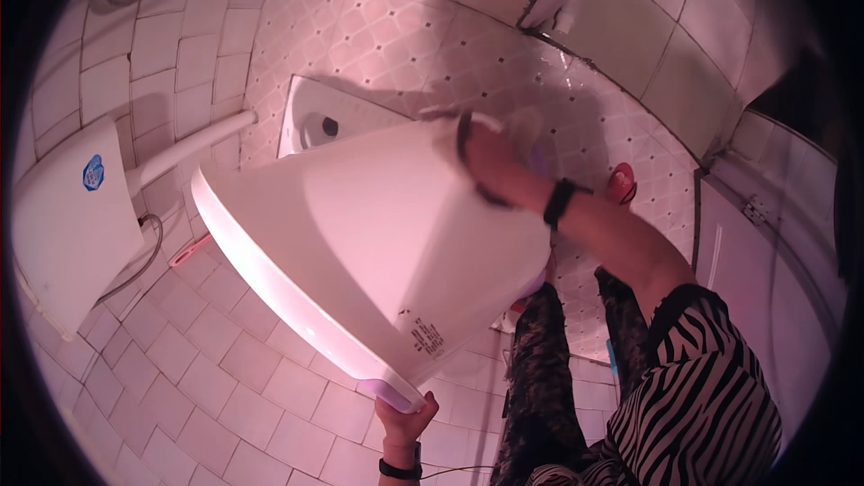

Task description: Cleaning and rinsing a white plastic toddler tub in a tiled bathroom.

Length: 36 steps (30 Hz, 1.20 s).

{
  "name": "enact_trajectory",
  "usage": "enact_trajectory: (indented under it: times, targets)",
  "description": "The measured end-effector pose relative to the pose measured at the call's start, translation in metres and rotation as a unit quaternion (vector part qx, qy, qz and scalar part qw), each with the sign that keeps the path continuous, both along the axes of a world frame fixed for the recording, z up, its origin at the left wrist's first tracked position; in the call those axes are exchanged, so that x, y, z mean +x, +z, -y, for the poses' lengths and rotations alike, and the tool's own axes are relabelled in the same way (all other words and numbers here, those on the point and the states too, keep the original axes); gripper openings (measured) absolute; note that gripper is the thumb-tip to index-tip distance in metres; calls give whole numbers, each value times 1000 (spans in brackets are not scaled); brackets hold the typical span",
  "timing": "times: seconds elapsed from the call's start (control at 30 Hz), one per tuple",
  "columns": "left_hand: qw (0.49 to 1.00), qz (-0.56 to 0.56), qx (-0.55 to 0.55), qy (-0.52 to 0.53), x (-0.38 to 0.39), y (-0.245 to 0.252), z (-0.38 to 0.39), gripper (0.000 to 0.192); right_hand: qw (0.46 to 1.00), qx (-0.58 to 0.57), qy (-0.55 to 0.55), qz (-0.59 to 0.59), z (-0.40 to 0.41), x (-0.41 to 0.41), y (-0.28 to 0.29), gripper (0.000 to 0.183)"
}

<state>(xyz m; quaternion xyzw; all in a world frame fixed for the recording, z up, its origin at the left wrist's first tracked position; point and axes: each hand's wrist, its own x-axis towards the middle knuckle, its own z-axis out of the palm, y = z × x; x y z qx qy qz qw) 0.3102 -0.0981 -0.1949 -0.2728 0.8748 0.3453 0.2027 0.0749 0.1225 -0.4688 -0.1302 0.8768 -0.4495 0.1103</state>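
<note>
A large white plastic tub [351, 209], probably a baby bathtub, is tilted before me with a smooth broad face towards me. Its rim has purple corner pieces, and small dark print marks its lower part. At the bottom corner my left hand [405, 415] grips the rim, thumb on the near side. Over the tub's upper end lies my right hand [496, 162], blurred and wearing a black wristband. Something pale shows by its fingers, perhaps a cloth; whether the hand holds it is unclear.
Behind the tub is a white squat toilet [351, 104] in the tiled floor [378, 20]. A cistern [74, 223] with a white pipe [196, 145] hangs on the left wall. A pink-handled item [191, 251] is below it. A red slipper [622, 179] appears at right, near a door [749, 283].
</note>
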Motion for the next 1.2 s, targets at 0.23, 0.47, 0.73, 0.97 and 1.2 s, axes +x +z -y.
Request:
enact_trajectory:
  times: [0.23,0.47,0.73,0.97,1.2]
  targets:
    - [995,78,25,-55,20,-1,0,55,975,-218,19,-36,70,36,157,57]
    - [990,-66,29,124,-66,20,-45,98,979,-173,-5,-108,84,41,140,62]
    - [975,-133,-131,119,-115,-3,-51,92,960,-252,-25,-117,103,39,160,41]
    - [982,-120,-142,43,-96,2,-75,89,947,-204,247,22,150,-92,107,22]
    - [980,-107,-144,90,-95,2,-76,86,931,107,90,338,28,-59,-64,43]
